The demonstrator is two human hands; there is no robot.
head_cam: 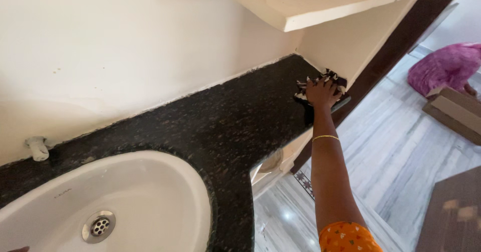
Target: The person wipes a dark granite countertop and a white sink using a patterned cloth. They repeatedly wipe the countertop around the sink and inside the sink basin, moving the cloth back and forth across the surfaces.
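Note:
My right hand (321, 92) reaches far out and presses flat on a dark, black-and-white cloth (330, 76) at the far right end of the speckled black granite counter (225, 121), close to the wall corner. A thin gold bangle circles that wrist, and an orange sleeve shows at the bottom. Only a sliver of my left hand (17, 249) shows at the bottom left edge, by the rim of the white sink (150, 182); what it holds is hidden.
A cream shelf (320, 4) overhangs the counter's far end. A white pipe stub (37, 148) sticks out of the wall at left. On the marble floor at right lie a pink bundle (446, 66), cardboard (453, 111) and a brown mat (451, 217).

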